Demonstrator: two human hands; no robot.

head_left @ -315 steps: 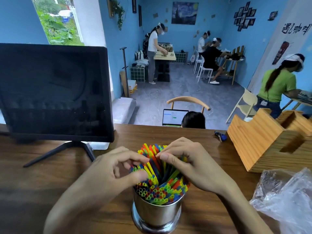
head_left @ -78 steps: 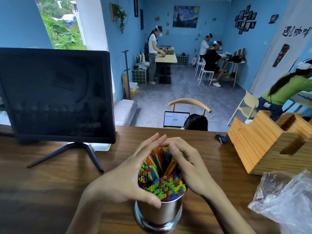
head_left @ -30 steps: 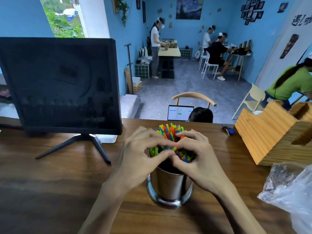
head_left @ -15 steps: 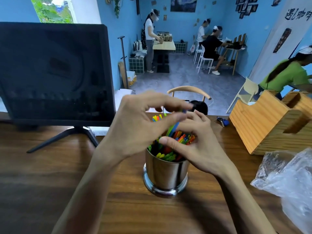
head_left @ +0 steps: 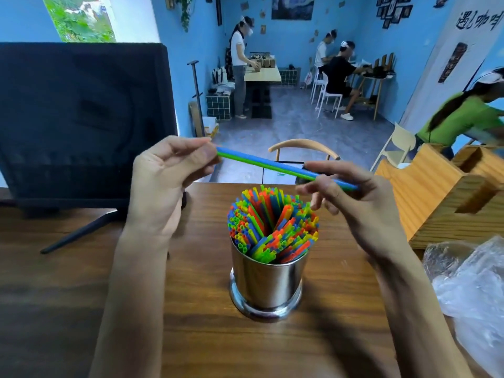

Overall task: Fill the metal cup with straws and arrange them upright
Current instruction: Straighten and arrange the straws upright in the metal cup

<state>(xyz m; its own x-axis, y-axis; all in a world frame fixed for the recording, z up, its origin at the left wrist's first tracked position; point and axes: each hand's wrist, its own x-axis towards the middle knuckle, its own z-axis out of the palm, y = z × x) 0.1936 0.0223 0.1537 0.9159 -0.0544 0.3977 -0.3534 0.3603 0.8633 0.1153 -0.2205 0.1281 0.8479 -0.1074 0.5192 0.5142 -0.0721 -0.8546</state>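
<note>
A shiny metal cup [head_left: 266,285] stands on the wooden table [head_left: 68,309], packed with many coloured straws [head_left: 272,222] that lean in a swirl around a hollow centre. Above it, two straws, one blue and one green [head_left: 261,162], lie almost level in the air. My left hand [head_left: 163,184] pinches their left end between thumb and fingers. My right hand [head_left: 351,203] holds their right end, with the tips poking past the fingers.
A dark monitor on a stand [head_left: 81,118] fills the left back of the table. A wooden organiser box [head_left: 441,197] sits at the right, with crumpled clear plastic bags [head_left: 474,290] in front of it. People work at tables in the room beyond.
Both hands have left the straws in the cup and risen. A blue and a green straw were pulled out and are now held level between the two hands.
</note>
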